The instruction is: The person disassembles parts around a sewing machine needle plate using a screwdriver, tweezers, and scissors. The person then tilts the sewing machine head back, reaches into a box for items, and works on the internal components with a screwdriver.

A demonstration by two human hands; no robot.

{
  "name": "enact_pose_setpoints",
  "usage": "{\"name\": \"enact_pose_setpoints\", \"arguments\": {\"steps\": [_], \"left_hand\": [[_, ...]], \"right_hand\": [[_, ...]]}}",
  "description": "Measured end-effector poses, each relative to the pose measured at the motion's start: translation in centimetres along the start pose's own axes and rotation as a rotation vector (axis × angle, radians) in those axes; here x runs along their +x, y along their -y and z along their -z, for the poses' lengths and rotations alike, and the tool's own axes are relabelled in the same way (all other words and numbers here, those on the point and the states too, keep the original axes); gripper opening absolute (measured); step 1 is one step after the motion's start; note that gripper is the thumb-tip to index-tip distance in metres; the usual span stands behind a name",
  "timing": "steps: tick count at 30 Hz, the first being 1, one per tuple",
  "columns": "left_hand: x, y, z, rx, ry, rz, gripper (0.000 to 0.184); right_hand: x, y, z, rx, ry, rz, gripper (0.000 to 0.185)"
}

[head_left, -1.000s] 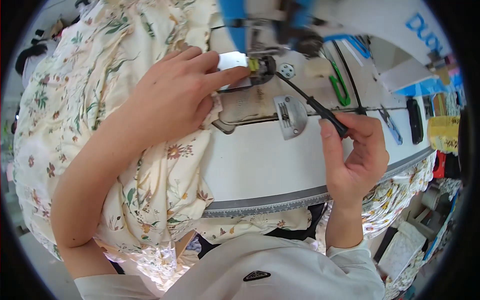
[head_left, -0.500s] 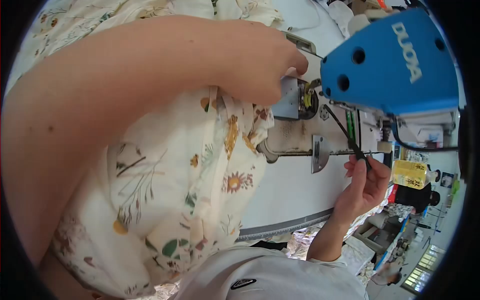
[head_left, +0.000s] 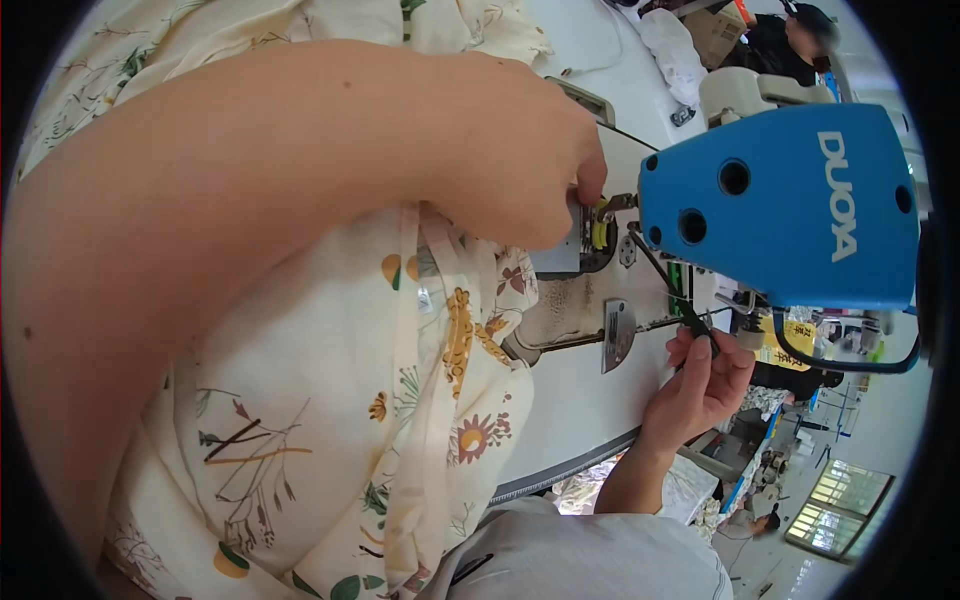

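My left hand (head_left: 520, 150) reaches across from the left, its fingers bent down over the grey metal slide plate (head_left: 562, 250) on the sewing machine bed, beside the yellowish bobbin area (head_left: 600, 234). Most of its fingertips are hidden. My right hand (head_left: 698, 388) is closed round the dark handle of a slim screwdriver (head_left: 697, 322), whose thin shaft slants up-left to beside a small round metal part (head_left: 628, 250). Below the shaft lies a half-round metal needle plate (head_left: 618, 335). Cream floral fabric (head_left: 330, 400) bunches under my left forearm.
The blue sewing machine head (head_left: 780, 200) overhangs the bed on the right. A black cable (head_left: 840, 362) loops below it. A measuring strip (head_left: 570, 465) runs along the table edge. Behind are a yellow-labelled container (head_left: 790, 345), a person in a cap (head_left: 805, 40) and a window (head_left: 845, 510).
The view has shifted, so the machine head sits lower in the picture. My left finger has come slightly nearer the bobbin area. My right hand keeps hold of the screwdriver.
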State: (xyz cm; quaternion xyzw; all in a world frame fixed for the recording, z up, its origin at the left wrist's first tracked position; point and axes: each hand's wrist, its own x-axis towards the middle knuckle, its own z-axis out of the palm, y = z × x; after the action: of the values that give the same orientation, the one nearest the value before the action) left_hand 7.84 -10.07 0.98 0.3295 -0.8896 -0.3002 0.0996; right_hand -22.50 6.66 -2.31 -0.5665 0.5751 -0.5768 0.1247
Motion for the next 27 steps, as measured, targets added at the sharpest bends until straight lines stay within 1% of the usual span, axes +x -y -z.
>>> {"name": "enact_pose_setpoints", "arguments": {"steps": [1,4,5,7,9,11,12,13,14,16,17,18,19,20,23,27], "left_hand": [[0.1,-0.2,0.1,0.000,0.004,-0.006,0.055],[0.4,-1.2,0.5,-0.137,-0.004,0.156,0.052],[0.5,-1.3,0.6,-0.129,0.005,0.146,0.052],[0.5,-1.1,0.7,-0.352,-0.001,0.245,0.050],[0.9,-0.1,0.5,-0.231,-0.017,0.139,0.046],[0.9,0.2,0.1,-0.277,-0.025,0.131,0.044],[0.5,-0.7,0.5,-0.239,-0.042,0.169,0.043],[0.0,-1.5,1.0,-0.196,-0.067,0.210,0.043],[-0.6,-1.6,1.4,-0.159,-0.048,0.186,0.043],[-1.7,-1.5,2.3,-0.027,-0.007,0.261,0.040],[-2.4,-2.1,2.7,0.001,0.013,0.240,0.040],[-3.3,-2.8,3.0,0.192,-0.015,0.202,0.037],[-2.9,-3.9,1.7,0.372,-0.047,0.160,0.035],[-3.5,-5.0,1.3,0.389,-0.029,0.148,0.035],[-5.1,-7.5,0.3,0.525,-0.100,0.115,0.029],[-6.0,-7.8,-0.4,0.545,-0.130,0.118,0.027]], "right_hand": [[0.0,0.1,0.0,0.012,0.004,-0.002,0.016],[-0.3,0.1,-0.1,-0.012,0.003,-0.006,0.018],[-0.4,0.1,-0.3,-0.043,0.007,-0.006,0.019],[-0.4,-0.1,-0.4,-0.081,-0.020,-0.004,0.020],[-0.2,-0.3,0.0,-0.330,0.119,0.195,0.020],[0.0,1.4,0.3,-0.457,0.185,0.233,0.017],[-0.2,1.8,0.7,-0.461,0.137,0.219,0.017],[-0.1,2.0,0.9,-0.496,0.182,0.255,0.018],[-0.2,2.0,1.1,-0.529,0.228,0.288,0.019],[-0.6,2.0,1.3,-0.535,0.181,0.285,0.020],[-0.8,2.0,1.4,-0.547,0.182,0.296,0.020],[-0.9,2.0,1.5,-0.557,0.188,0.310,0.021],[-1.0,0.8,2.3,-0.560,0.163,0.293,0.021],[-1.1,0.7,2.2,-0.548,0.152,0.272,0.021],[-1.5,0.3,2.1,-0.508,0.128,0.216,0.022],[-1.2,0.0,2.4,-0.482,0.145,0.193,0.023]]}}
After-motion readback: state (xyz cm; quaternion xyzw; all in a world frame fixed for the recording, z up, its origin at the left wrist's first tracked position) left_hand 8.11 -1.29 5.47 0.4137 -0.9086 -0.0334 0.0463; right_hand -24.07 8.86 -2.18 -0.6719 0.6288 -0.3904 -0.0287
